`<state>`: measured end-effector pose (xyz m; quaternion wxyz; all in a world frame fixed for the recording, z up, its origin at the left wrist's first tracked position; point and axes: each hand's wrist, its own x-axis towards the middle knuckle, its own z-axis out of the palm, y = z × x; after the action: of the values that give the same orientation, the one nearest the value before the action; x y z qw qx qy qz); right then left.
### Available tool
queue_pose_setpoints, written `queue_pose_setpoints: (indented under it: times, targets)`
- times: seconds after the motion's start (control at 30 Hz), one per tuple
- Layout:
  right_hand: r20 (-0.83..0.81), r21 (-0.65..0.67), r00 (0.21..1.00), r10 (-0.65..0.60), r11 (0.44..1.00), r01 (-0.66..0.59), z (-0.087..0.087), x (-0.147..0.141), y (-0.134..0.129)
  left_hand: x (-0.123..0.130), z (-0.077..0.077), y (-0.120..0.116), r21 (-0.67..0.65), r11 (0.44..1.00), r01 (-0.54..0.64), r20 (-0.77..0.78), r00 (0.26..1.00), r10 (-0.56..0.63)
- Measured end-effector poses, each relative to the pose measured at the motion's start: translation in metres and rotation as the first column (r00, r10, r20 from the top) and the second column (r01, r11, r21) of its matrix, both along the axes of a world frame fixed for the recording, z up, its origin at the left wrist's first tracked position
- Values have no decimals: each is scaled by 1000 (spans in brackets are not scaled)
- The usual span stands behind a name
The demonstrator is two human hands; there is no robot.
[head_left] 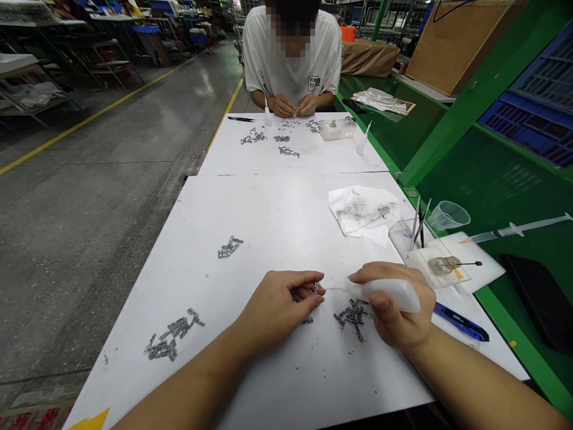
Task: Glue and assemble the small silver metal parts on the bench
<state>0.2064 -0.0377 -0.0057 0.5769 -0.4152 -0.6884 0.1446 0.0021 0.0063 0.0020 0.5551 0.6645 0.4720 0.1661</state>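
Observation:
My left hand (286,298) pinches a small grey metal part (317,287) between thumb and fingers, just above the white table (268,221). In my right hand (403,310) is a white squeeze bottle (394,294), lying sideways with its thin nozzle pointing left. The nozzle's tip reaches the small part or stops right beside it; I cannot tell which. Below the bottle lies a pile of similar dark grey parts (353,316). More of these parts (168,337) form a heap at the left, and a smaller group (230,246) lies farther back.
A stained white cloth (364,209), tweezers (419,224) in a clear holder, a small glass jar (443,265), a clear cup (449,215), a syringe (514,229) and a blue utility knife (461,321) lie at the right. Opposite, a co-worker (293,65) handles small parts.

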Motion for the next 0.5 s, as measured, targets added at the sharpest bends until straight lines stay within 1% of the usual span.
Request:
queue_pose_setpoints:
  times: [0.23, 0.33, 0.37, 0.43, 0.47, 0.5]
  targets:
    - [-2, 4, 1000, 25, 1000, -25, 1, 0, -1, 1, 1, 1, -1, 1000, -2, -3, 1000, 2]
    - [-13, -16, 1000, 28, 999, -28, 0, 0, -3, 1, 1, 0, -1, 1000, -2, -9, 1000, 2]
    - [-60, -30, 998, 19, 999, -21, -1, 0, -4, 1, 1, 0, 0, 1000, -3, -11, 1000, 3]
    - [-253, -93, 967, -17, 996, -7, 0, 0, -3, 0, 0, 0, 4, 1000, -7, -12, 1000, 7]
    - [-379, -139, 924, -40, 990, -14, 1, 0, -1, 0, 0, 0, 6, 1000, -10, -11, 1000, 10]
    - [-500, -194, 864, -66, 980, -37, 3, 1, 1, 0, -1, 0, 8, 1000, -13, -9, 1000, 14]
